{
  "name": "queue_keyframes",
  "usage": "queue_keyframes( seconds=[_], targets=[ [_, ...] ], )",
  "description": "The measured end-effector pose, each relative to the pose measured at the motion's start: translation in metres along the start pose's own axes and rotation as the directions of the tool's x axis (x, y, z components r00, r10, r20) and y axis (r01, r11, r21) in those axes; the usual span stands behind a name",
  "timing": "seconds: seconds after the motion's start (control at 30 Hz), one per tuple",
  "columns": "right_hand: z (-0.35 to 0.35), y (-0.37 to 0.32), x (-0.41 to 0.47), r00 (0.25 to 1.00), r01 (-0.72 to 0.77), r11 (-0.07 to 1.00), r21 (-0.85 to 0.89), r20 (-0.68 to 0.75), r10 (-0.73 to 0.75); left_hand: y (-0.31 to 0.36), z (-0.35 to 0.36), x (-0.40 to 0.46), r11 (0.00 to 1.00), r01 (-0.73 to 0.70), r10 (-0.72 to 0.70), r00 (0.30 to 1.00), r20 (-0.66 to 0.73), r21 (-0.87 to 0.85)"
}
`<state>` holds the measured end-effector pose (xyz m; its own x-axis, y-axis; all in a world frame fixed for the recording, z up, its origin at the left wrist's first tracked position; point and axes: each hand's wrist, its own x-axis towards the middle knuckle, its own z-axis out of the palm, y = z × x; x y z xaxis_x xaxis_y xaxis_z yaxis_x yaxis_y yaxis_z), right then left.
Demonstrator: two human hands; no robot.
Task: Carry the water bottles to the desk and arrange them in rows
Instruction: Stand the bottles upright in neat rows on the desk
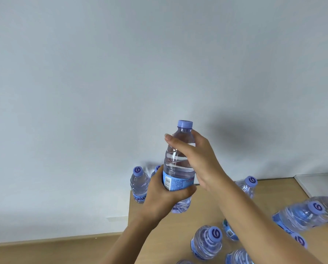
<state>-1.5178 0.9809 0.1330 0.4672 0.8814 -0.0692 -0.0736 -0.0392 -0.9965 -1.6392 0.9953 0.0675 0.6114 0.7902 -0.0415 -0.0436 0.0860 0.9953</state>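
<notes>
Two hands hold one water bottle [179, 164] upright at the centre of the frame, raised above the wooden bench [207, 206] in front of a pale wall [121, 73]. Left hand [165, 195], coming up from the lower middle of the frame, is wrapped round the bottle's blue label, thumb across the front near the barcode and fingers curled behind it. Right hand [195, 159], reaching in from the lower right, grips the clear shoulder of the bottle just under its lilac cap [185, 124], with the thumb stretched across the near side and the fingers curled round the far side. Other bottles with the same lilac caps stand on the bench: one at the far left corner [138, 184], with another partly hidden just behind the held bottle; one to the right of centre near the wall [248, 185]; a blurred cluster at the right edge of the frame [308, 214]; and several along the lower edge, the clearest seen from above [207, 242]. Whether these form tidy rows cannot be told, since the arms cover part of the surface. A white object [319, 183] lies on the bench at the far right, against the wall. Wooden floor [45, 250] shows at the lower left, beyond the bench edge.
</notes>
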Motion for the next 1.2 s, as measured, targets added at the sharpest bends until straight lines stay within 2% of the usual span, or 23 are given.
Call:
queue_keyframes(
  seconds=[0.17,0.27,0.5,0.67,0.73,0.83,0.97,1.07,1.2],
  targets=[
    [0.001,-0.002,0.002,1.000,0.005,0.999,0.037,-0.017,-0.005,0.003,0.002,-0.004,1.000,0.013,-0.013,1.000,0.023,0.001],
    [-0.001,-0.005,0.004,1.000,-0.003,0.997,0.082,0.008,0.002,0.007,-0.004,-0.005,0.998,0.052,-0.049,0.993,0.108,-0.024],
    [-0.011,-0.016,0.011,0.980,-0.107,0.961,0.253,0.191,0.059,0.012,-0.013,-0.009,0.994,0.096,-0.082,0.971,0.224,-0.053],
    [-0.014,-0.017,0.014,0.957,-0.136,0.949,0.284,0.285,0.052,0.013,-0.011,-0.011,0.996,0.074,-0.064,0.980,0.189,-0.045],
    [-0.012,-0.016,0.012,0.972,-0.091,0.968,0.235,0.230,0.036,0.012,-0.008,-0.011,0.997,0.050,-0.043,0.990,0.132,-0.050],
    [-0.006,-0.013,0.006,0.997,0.024,0.995,0.099,0.076,-0.031,0.011,-0.001,-0.012,0.998,0.026,-0.025,1.000,0.014,-0.059],
    [0.001,-0.006,-0.006,0.995,0.068,0.997,0.030,-0.082,-0.065,0.011,0.011,-0.015,0.998,-0.052,0.057,0.991,-0.120,0.044],
    [0.001,-0.007,-0.007,0.994,0.062,0.996,0.057,-0.095,-0.057,0.014,0.017,-0.018,0.996,-0.056,0.066,0.987,-0.145,0.073],
    [-0.004,-0.015,-0.005,0.996,0.083,0.990,0.113,-0.040,-0.079,0.019,0.015,-0.019,0.999,-0.037,0.038,0.998,-0.056,0.017]
  ],
)
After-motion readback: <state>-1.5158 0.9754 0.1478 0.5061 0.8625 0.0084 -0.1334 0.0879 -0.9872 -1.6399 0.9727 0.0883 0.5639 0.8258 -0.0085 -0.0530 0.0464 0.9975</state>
